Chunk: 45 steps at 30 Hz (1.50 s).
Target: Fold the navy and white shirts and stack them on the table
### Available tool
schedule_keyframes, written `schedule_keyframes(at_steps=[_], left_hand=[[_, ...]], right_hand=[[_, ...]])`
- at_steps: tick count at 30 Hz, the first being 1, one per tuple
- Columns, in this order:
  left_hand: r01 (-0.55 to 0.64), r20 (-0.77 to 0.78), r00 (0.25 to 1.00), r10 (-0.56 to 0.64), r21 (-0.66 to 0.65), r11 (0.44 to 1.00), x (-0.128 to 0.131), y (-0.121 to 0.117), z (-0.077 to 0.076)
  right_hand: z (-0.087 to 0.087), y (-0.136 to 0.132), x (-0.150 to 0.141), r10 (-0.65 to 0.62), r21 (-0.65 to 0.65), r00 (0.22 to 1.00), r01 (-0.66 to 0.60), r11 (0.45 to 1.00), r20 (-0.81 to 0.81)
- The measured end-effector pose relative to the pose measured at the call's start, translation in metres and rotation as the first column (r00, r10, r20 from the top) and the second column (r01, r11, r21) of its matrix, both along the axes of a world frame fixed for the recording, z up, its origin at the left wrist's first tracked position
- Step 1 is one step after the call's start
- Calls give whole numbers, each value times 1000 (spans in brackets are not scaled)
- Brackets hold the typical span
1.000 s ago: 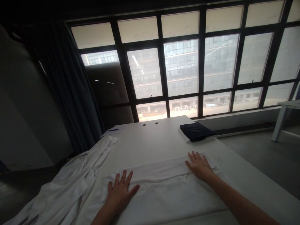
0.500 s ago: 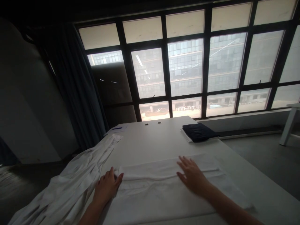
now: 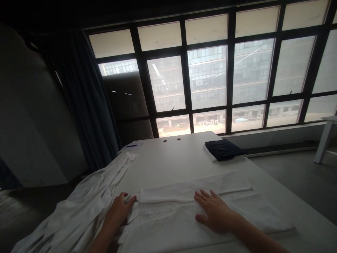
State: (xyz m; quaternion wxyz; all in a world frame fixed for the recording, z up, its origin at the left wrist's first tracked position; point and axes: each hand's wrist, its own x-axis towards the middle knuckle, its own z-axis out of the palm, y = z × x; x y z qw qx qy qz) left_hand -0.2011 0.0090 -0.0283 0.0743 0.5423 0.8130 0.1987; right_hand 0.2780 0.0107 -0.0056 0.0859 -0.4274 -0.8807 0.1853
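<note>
A white garment [image 3: 179,221] lies folded flat on the table in front of me, with a long fold line running across it and some wrinkles at its left end. At that left end is my left hand [image 3: 119,209], its thumb stretched along the cloth edge and apart from the bent fingers. My right hand [image 3: 214,211] rests palm down on the right half of the garment, fingers stretched out and the thumb spread. A loose heap of white cloth [image 3: 86,203] hangs over the table's left edge, beside my left hand.
On the white table [image 3: 163,161], a folded dark garment [image 3: 223,149] lies over something white at the right edge. A pen [image 3: 131,146] on paper sits at the far left corner. Beyond are a dark curtain [image 3: 89,95] and windows; another table [image 3: 322,137] stands far right.
The garment has shifted slightly to the right. My right hand has come down and nearer, now flat on the cloth. My left hand has moved slightly down, its fingers more bent.
</note>
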Motion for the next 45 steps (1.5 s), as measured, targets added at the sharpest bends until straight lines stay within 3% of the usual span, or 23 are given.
schedule_keyframes(at_steps=[6,9,11,13,16,19,26,30,33,39,42,45], left_hand=[[104,78,992,-98,-73,992,36,-4,-2],[128,65,990,-123,-74,989,65,-5,-2],[132,50,990,-129,-50,990,80,-5,-4],[166,102,980,-168,25,986,86,-3,-6],[178,339,910,-238,201,963,82,2,-10],[120,483,841,-245,275,954,72,9,-10],[34,484,852,-200,331,943,65,24,-7],[1,502,855,-129,248,969,63,20,-3],[75,537,833,-132,126,989,61,10,3],[178,602,789,-124,-32,983,66,-12,26],[230,729,672,-127,-43,972,78,-20,48],[303,895,423,-140,5,953,97,-25,75]], right_hand=[[29,-1,12,-199,103,950,179,978,241],[33,-7,4,-264,164,922,225,960,282],[29,-10,-12,-208,191,956,169,967,207],[21,-11,-33,-69,161,992,51,986,103],[7,-7,-69,80,69,997,-79,994,-11],[-8,-4,-96,107,59,993,-105,993,-38],[-20,-4,-100,163,74,985,-159,985,-60],[-16,-5,-99,113,68,986,-106,992,-122],[-15,-4,-100,65,82,988,-54,995,-143],[-20,1,-102,103,35,990,-100,994,-101],[-22,3,-102,108,30,989,-105,994,-103],[-22,3,-101,114,18,984,-112,993,-135]])
